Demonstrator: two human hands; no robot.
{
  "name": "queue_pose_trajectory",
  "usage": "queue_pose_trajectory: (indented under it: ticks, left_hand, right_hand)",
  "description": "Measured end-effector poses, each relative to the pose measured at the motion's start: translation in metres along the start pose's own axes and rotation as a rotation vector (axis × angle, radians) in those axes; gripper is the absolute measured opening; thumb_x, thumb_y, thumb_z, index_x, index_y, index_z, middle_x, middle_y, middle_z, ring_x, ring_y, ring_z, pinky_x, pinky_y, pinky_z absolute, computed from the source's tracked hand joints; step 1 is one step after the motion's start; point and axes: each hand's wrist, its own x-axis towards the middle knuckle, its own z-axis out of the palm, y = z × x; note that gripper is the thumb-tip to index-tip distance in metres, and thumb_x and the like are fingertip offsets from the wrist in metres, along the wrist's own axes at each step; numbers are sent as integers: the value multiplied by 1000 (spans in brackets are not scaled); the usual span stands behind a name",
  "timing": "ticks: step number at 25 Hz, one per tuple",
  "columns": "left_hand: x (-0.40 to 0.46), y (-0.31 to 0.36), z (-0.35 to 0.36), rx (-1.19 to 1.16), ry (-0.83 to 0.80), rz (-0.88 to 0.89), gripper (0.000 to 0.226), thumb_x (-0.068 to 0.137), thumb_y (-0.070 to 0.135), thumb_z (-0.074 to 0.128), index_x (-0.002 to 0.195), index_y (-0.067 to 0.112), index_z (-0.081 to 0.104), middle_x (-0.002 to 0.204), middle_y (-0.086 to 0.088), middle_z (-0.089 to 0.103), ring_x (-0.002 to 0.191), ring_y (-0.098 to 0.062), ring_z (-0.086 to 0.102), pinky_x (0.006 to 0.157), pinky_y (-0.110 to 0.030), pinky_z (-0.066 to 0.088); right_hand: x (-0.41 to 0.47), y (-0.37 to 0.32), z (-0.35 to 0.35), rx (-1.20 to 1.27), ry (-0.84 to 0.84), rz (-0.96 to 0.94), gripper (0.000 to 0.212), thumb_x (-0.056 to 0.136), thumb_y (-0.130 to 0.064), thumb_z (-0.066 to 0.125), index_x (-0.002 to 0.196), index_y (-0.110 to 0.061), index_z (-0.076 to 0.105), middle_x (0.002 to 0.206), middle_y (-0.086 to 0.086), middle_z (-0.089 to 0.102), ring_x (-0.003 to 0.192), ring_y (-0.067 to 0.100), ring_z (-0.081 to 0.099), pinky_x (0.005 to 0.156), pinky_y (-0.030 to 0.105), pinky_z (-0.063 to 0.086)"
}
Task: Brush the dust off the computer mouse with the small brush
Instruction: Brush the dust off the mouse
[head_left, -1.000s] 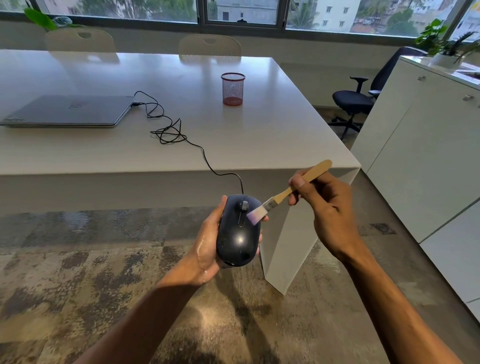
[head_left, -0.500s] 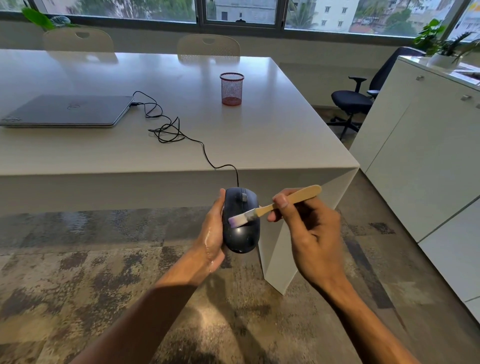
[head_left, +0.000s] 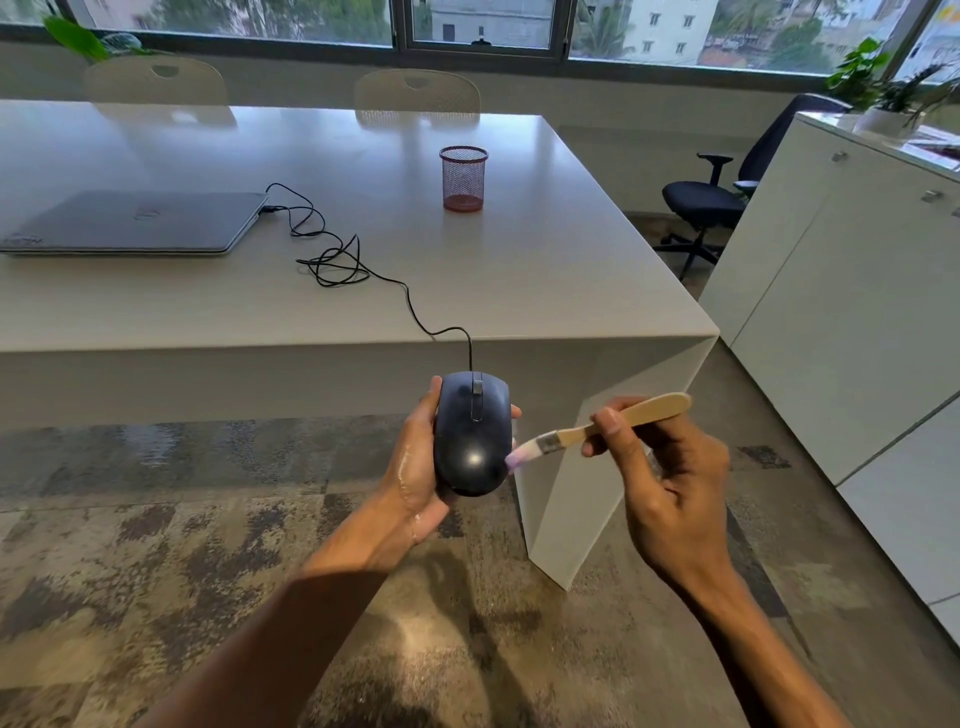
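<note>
Since half a second ago, the small brush (head_left: 592, 432) has been dragged off the scroll wheel to the lower right edge of the wired computer mouse (head_left: 470, 434), mid-frame. Mouse is gripped by the left hand (head_left: 415, 467); brush handle is pinched by the right hand (head_left: 667, 478). Laptop (head_left: 135, 222) logo can't be read.

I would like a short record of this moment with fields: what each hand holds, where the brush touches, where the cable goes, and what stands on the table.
left hand: left hand holds the mouse from its left side, off the table
right hand: right hand pinches the brush by its wooden handle
brush contact: bristles at the lower right edge of the mouse
cable: cable runs over the table to the closed laptop
also on table: red mesh cup
</note>
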Motion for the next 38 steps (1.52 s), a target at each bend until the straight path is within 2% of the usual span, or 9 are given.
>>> queue_pose_trajectory:
  ticks: [3,6,11,17,21,24,29,34,38]
  left_hand:
    - [-2,1,0,0,0,-1,54,95,54,37,116,11,63,91,-10,76,72,-21,72,57,-32,58]
    - [-4,0,2,-5,22,-15,60,95,55,38,124,8,60,93,-12,74,71,-20,71,56,-28,57]
    - [-9,-1,7,-31,38,-47,66,95,57,38,131,4,56,108,-19,65,60,-18,70,44,-22,53]
    - [-9,-2,7,56,25,40,55,93,54,39,109,9,67,88,-11,75,77,-22,71,76,-39,53]
    - [-13,-8,7,149,11,53,52,95,53,38,96,16,75,104,-18,69,87,-29,66,82,-43,53]
    - [-17,-7,7,158,48,36,51,93,54,41,106,15,71,111,-20,68,92,-30,66,83,-44,54]
    - [-15,-9,4,163,17,45,58,93,54,39,118,8,64,92,-16,66,86,-32,63,84,-45,50]
    - [-18,-13,6,208,16,25,49,92,52,39,100,21,75,106,-17,71,97,-31,66,99,-52,45]
    - [-17,-15,5,225,-23,6,56,94,55,35,127,19,62,115,-17,69,100,-27,66,99,-48,47]
  right_hand:
    - [-3,-6,0,107,14,-17,13,94,-43,55,92,-40,67,79,-11,70,74,10,70,71,29,58]
    - [-9,-14,9,150,-175,-49,17,93,-36,58,90,-24,70,77,-8,70,71,12,70,68,30,58]
    - [-11,-13,16,18,-272,-184,12,88,-13,61,88,-8,71,78,-2,73,73,5,70,69,13,52]
    - [0,-11,18,37,-176,-147,14,90,-14,60,86,-6,71,79,-6,70,73,6,70,69,15,53]
    - [13,-8,22,6,-89,-121,10,92,-17,58,92,-14,67,80,-9,69,74,7,70,70,17,55]
    - [19,-10,18,79,-88,-91,9,92,-22,57,93,-23,67,75,-10,70,73,8,70,71,22,57]
    - [18,-16,20,126,-355,-12,11,91,-22,60,85,-23,69,75,-3,71,70,12,71,73,25,58]
    - [32,-7,25,40,-208,-26,15,93,-25,58,89,-16,68,71,-8,69,73,7,70,74,22,56]
    - [43,6,26,-38,-83,29,9,94,-25,59,94,-20,66,77,-11,70,75,7,71,75,24,58]
